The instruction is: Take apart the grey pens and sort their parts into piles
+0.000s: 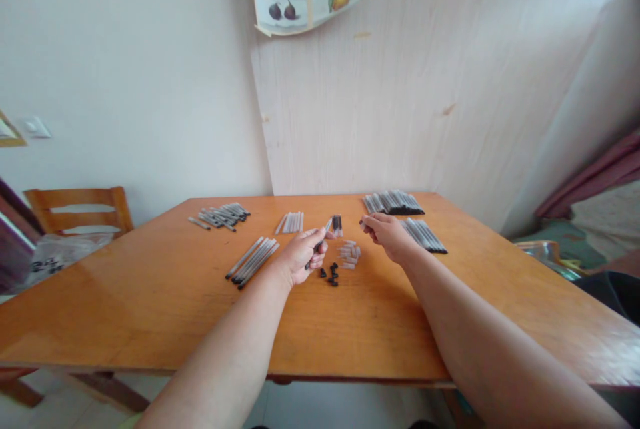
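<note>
My left hand (301,256) is closed around a pen (328,224), whose pale end points up and away while its dark part runs down through the fingers. To the right, my right hand (386,232) hovers over the table in a pinch; a small dark bit shows at the fingertips, too small to name. Between the hands lie small clear plastic pieces (350,253) and, nearer to me, several small black caps (333,276). Beyond them sits a row of dark thin sticks (337,225). Clear tubes (292,222) lie just past my left hand.
On the wooden table (370,329), black-ended pens (254,261) lie left of my left hand, with a looser pile (224,216) farther back. Two pen stacks, one far (393,202) and one nearer (425,236), lie at the right. A chair (80,209) stands beyond the left edge.
</note>
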Demonstrator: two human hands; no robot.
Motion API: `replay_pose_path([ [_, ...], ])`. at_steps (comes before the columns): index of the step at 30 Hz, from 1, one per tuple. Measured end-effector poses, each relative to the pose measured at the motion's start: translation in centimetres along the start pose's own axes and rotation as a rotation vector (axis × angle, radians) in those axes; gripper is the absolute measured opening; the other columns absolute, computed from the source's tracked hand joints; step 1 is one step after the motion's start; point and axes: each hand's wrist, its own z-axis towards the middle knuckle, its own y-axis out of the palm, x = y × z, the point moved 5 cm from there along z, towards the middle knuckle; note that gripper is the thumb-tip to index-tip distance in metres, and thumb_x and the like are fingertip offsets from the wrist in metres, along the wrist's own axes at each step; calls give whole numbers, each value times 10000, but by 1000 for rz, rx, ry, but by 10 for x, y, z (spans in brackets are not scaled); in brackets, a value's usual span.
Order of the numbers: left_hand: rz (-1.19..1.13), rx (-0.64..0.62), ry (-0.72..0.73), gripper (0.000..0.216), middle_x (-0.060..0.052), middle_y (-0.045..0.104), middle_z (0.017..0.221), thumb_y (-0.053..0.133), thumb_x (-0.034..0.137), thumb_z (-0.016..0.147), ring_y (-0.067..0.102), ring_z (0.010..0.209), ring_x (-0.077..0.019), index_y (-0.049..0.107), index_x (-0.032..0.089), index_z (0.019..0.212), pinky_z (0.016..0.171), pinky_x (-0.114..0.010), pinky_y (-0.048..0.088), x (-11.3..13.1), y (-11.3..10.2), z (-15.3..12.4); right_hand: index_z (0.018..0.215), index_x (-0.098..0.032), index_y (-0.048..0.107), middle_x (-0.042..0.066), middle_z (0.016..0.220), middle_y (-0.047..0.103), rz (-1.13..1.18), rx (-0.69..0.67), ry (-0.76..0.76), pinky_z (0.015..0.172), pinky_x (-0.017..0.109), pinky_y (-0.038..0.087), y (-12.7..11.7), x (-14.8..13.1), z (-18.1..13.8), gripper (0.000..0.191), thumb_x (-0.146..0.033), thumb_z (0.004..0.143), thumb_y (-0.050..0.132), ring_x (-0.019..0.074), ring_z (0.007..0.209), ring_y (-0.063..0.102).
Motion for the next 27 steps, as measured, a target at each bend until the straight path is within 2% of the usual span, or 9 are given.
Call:
replay_pose_path([
  [4,-60,128,18,275,53,443,592,568,398,826,305,381,-20,565,155,955,378,-165,176,2,-15,2,656,-156,589,7,586,585,-186,-76,87,422,204,287,1,8,0,147,-295,700,585,71,460,426],
  [8,-94,225,30,249,43,480,584,568,358,813,330,380,-26,568,147,944,378,-170,187,3,-25,6,592,-159,551,17,565,597,-336,-45,125,425,201,308,-5,17,3,96,-212,672,547,86,465,467],
  [12,-129,320,32,194,31,517,586,530,282,804,362,378,-36,563,145,937,375,-176,204,3,-33,8,603,-154,580,20,532,593,-534,-24,129,454,201,339,-9,24,5,68,-193,654,556,98,474,488],
  [17,-160,390,39,161,12,559,595,471,219,811,413,382,-54,552,145,929,377,-178,258,5,-34,7,686,-147,655,28,594,620,-825,-45,77,483,212,324,-9,24,8,94,-207,640,599,112,530,510],
  [21,-141,420,21,164,-18,604,619,455,203,824,484,415,-78,551,139,942,396,-185,322,5,-33,6,664,-150,660,17,587,590,-860,-80,80,492,223,306,-8,25,7,98,-226,655,599,111,536,491],
  [27,-116,410,34,171,-69,677,741,450,200,837,617,553,-124,550,142,964,462,-201,401,6,-30,4,563,-154,576,0,510,495,-844,-29,50,469,242,249,-8,15,3,154,-225,693,536,104,492,422],
])
